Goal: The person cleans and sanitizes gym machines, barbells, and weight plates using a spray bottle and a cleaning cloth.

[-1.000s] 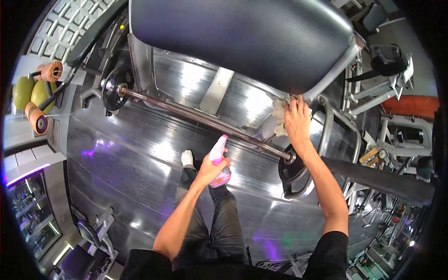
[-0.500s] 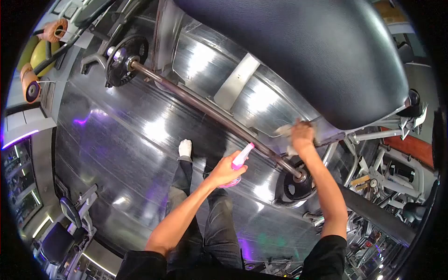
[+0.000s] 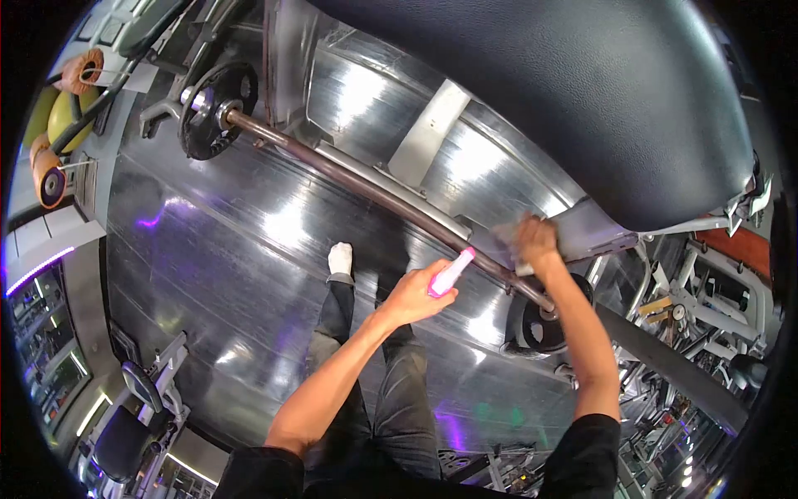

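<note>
My left hand [image 3: 420,295] is wrapped around a spray bottle with a pink and white trigger head [image 3: 451,274]; most of the bottle's body is hidden behind the fingers. The nozzle points up and right, over the barbell [image 3: 374,191]. Beyond the bar, my right hand [image 3: 537,239] is closed over a pale cloth [image 3: 524,269] beside the grey metal frame [image 3: 594,231] below the bench pad. Motion blurs those fingers and the cloth. Above both hands is the large black padded bench [image 3: 565,100].
Weight plates sit on the barbell's left end [image 3: 197,129] and right end [image 3: 540,333]. A white upright [image 3: 428,133] stands under the bench. My foot in a white sock [image 3: 340,259] is on the dark floor. Gym machines [image 3: 137,416] stand lower left, with more at right.
My left hand has moved slightly right and up with the spray bottle. My right hand stays by the frame with the cloth, still blurred. The whole view has shifted a little.
</note>
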A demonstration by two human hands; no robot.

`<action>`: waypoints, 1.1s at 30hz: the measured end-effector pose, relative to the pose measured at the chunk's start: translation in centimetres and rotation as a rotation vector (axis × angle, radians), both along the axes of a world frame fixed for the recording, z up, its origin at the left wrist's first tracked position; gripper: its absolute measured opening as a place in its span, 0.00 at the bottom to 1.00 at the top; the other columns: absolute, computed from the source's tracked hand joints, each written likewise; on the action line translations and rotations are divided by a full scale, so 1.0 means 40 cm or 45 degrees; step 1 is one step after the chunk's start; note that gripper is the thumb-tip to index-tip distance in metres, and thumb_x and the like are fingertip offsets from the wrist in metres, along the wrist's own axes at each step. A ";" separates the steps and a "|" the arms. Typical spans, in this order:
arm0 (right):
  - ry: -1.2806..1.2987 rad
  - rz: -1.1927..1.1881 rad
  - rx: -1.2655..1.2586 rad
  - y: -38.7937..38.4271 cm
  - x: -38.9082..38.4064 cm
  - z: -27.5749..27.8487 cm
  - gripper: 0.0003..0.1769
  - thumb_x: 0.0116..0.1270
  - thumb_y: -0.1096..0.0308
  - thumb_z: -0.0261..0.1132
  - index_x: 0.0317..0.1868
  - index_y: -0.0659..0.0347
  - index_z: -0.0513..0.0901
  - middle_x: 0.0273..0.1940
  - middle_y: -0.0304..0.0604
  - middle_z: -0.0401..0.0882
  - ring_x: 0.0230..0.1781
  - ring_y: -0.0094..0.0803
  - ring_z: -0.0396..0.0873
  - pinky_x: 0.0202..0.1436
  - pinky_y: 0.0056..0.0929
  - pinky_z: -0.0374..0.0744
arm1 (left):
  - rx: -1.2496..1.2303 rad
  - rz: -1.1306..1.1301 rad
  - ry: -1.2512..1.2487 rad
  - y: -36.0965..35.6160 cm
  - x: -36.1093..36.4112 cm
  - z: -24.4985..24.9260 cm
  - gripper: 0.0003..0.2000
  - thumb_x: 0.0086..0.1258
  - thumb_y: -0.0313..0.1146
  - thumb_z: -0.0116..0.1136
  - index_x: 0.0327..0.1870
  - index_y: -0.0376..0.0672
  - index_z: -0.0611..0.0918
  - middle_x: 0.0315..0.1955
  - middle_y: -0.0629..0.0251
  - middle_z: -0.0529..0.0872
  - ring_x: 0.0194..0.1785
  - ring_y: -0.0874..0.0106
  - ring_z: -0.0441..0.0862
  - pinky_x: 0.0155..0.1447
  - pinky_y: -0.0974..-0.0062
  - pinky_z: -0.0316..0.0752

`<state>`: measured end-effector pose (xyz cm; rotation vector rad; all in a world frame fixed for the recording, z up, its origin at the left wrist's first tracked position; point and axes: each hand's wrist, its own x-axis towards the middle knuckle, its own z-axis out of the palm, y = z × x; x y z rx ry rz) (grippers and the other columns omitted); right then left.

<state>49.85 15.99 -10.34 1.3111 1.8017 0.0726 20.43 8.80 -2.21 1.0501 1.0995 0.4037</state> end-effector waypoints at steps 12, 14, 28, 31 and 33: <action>0.213 -0.095 -0.189 -0.019 -0.012 -0.068 0.21 0.62 0.61 0.61 0.54 0.59 0.79 0.53 0.45 0.78 0.49 0.41 0.78 0.53 0.45 0.75 | -0.267 0.310 -0.148 -0.209 -0.054 -0.060 0.18 0.62 0.29 0.64 0.53 0.40 0.78 0.32 0.70 0.81 0.37 0.83 0.75 0.44 0.79 0.73; 0.388 -0.041 -0.171 -0.023 0.012 -0.079 0.21 0.61 0.60 0.61 0.53 0.59 0.79 0.53 0.45 0.78 0.47 0.41 0.79 0.50 0.45 0.77 | -0.271 0.300 -0.115 -0.240 -0.059 -0.064 0.19 0.61 0.28 0.64 0.55 0.40 0.77 0.36 0.68 0.82 0.39 0.82 0.76 0.47 0.78 0.73; 1.212 -0.551 0.071 -0.065 -0.036 0.043 0.15 0.67 0.61 0.60 0.47 0.63 0.84 0.49 0.49 0.81 0.50 0.49 0.79 0.55 0.39 0.76 | -0.254 0.579 -0.165 -0.317 -0.092 -0.005 0.15 0.66 0.20 0.57 0.53 0.39 0.74 0.31 0.72 0.76 0.38 0.76 0.83 0.42 0.76 0.79; 1.497 -0.753 -0.004 -0.017 -0.062 0.116 0.17 0.70 0.62 0.58 0.54 0.61 0.81 0.54 0.51 0.80 0.54 0.46 0.78 0.58 0.34 0.74 | -0.162 0.651 -0.186 -0.290 -0.146 0.025 0.16 0.65 0.21 0.59 0.54 0.39 0.74 0.30 0.71 0.78 0.38 0.76 0.83 0.43 0.77 0.77; 1.688 -0.857 0.079 0.007 -0.111 0.136 0.18 0.71 0.62 0.57 0.56 0.62 0.80 0.56 0.51 0.79 0.55 0.44 0.78 0.60 0.32 0.72 | -0.178 0.743 -0.184 -0.257 -0.175 0.071 0.16 0.65 0.22 0.60 0.54 0.40 0.74 0.30 0.70 0.80 0.38 0.77 0.83 0.42 0.78 0.77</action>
